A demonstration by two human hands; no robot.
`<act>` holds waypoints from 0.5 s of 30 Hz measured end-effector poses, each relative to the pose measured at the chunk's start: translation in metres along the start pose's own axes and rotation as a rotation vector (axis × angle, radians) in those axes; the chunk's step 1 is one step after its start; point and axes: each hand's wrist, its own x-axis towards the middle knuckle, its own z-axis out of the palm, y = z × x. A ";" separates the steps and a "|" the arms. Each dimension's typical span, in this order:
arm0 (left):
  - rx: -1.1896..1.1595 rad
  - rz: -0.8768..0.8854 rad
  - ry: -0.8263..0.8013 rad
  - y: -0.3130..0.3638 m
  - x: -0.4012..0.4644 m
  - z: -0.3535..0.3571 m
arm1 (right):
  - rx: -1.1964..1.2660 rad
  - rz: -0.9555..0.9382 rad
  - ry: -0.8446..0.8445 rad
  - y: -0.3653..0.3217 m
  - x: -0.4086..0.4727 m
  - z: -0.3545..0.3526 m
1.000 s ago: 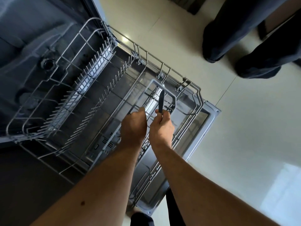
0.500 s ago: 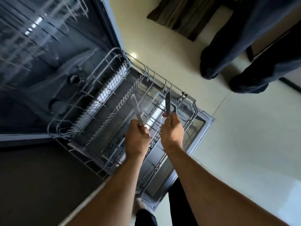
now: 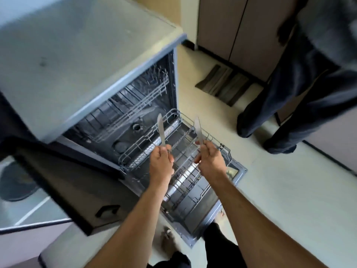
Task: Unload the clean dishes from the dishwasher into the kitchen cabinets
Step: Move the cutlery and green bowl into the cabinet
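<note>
My left hand grips a table knife by the handle, blade pointing up. A second table knife stands blade-up in my right hand, held the same way. Both hands hover above the pulled-out lower rack of the open dishwasher. The rack's wire tines show no dishes. The upper rack sits inside the machine, blurred.
The dishwasher door lies open flat over the floor in front of me. A grey countertop covers the machine. Another person's legs stand at the right by tall cabinets. A striped mat lies on the floor.
My view rose from close over the rack to standing height. Both hands lifted a knife each out of the rack and now hold them higher, farther apart.
</note>
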 end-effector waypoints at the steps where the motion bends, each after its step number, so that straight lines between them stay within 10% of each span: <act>1: -0.020 0.009 -0.011 0.011 -0.013 -0.009 | 0.004 0.002 0.008 -0.011 -0.012 0.000; 15: -0.191 0.087 0.111 0.081 -0.150 -0.135 | -0.074 -0.138 -0.300 -0.128 -0.143 0.024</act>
